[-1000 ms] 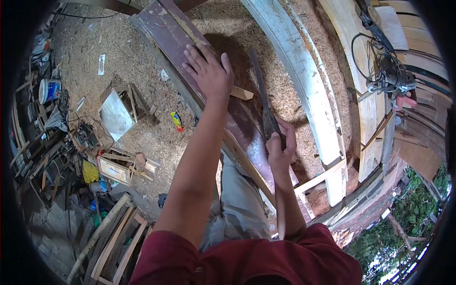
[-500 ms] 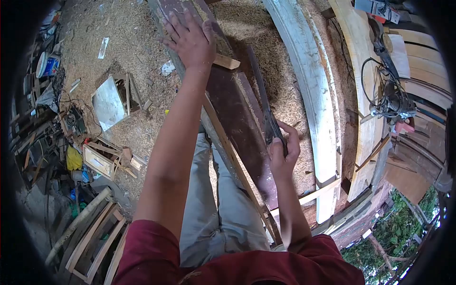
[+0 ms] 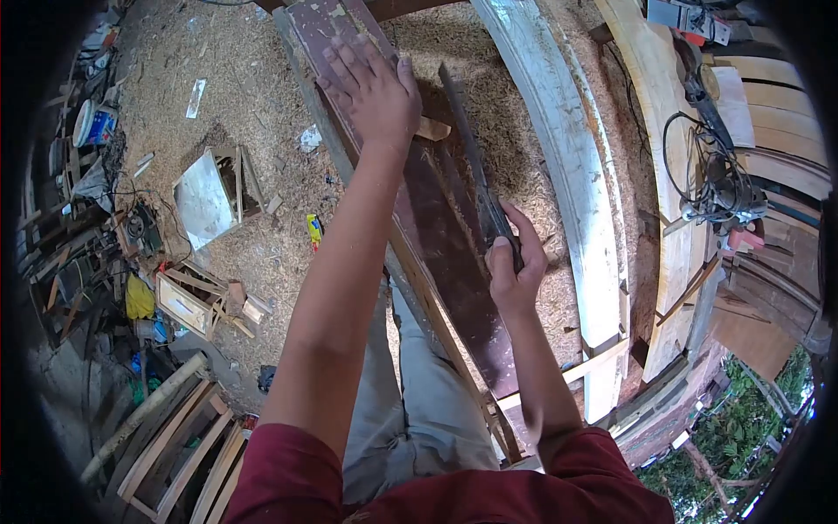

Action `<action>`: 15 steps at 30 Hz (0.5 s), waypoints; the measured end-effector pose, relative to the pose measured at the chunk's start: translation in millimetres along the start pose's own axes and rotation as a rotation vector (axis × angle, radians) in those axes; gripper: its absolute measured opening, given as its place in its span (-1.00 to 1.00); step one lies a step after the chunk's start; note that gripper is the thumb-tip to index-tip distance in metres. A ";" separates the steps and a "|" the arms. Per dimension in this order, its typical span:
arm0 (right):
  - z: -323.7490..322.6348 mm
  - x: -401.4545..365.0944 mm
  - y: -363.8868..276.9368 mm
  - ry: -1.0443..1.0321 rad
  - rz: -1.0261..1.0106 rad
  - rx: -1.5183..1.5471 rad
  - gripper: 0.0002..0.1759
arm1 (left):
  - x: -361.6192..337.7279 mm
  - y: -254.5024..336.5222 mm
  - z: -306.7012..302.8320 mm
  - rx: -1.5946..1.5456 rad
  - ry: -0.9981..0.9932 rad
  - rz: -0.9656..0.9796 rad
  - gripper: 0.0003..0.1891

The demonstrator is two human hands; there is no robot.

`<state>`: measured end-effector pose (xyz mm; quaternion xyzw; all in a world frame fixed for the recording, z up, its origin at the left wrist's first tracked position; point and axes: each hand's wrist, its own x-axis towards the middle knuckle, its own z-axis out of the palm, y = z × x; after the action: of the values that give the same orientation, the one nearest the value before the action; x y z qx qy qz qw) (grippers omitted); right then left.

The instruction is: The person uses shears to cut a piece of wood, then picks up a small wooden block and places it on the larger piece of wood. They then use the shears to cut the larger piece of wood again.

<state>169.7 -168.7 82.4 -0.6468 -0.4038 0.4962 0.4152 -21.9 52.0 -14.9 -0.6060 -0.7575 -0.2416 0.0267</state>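
My left hand (image 3: 381, 109) lies flat on a long maroon-painted plank (image 3: 454, 271), fingers spread toward its far end. A pale wood offcut (image 3: 434, 129) pokes out beside that palm, at the plank's right edge. In my right hand (image 3: 517, 272) is the dark handle of a handsaw (image 3: 468, 140), fingers wrapped round it. Its long, narrow blade points away from me along the plank's right side, with the tip over the shavings. My left palm and wrist hide part of the plank.
Sawdust covers the ground (image 3: 253, 79). A long whitish board (image 3: 572, 175) stands to the right, beyond it a pale timber slab (image 3: 646, 105) and a corded power tool (image 3: 729, 188). Wooden frames (image 3: 183, 437) and a broken box (image 3: 208, 196) lie left.
My left hand has shifted a little to the right and down in view, still flat on the plank. The saw has swung slightly, its tip further left and up.
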 end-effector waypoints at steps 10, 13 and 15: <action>3.3 24.1 13.6 -0.065 -0.018 0.040 -0.49 | -0.8 6.2 22.2 0.172 0.039 -0.141 -0.20; 5.6 27.2 20.3 -0.070 -0.045 0.013 -0.49 | -0.5 4.4 22.7 0.138 0.053 -0.150 -0.18; 6.2 29.8 23.3 -0.070 -0.070 -0.002 -0.49 | -0.3 5.8 21.0 0.148 0.021 -0.154 -0.15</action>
<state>171.7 -147.7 50.5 -0.6149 -0.4408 0.5034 0.4174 -11.1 61.0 -31.6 -0.5400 -0.8171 -0.1924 0.0606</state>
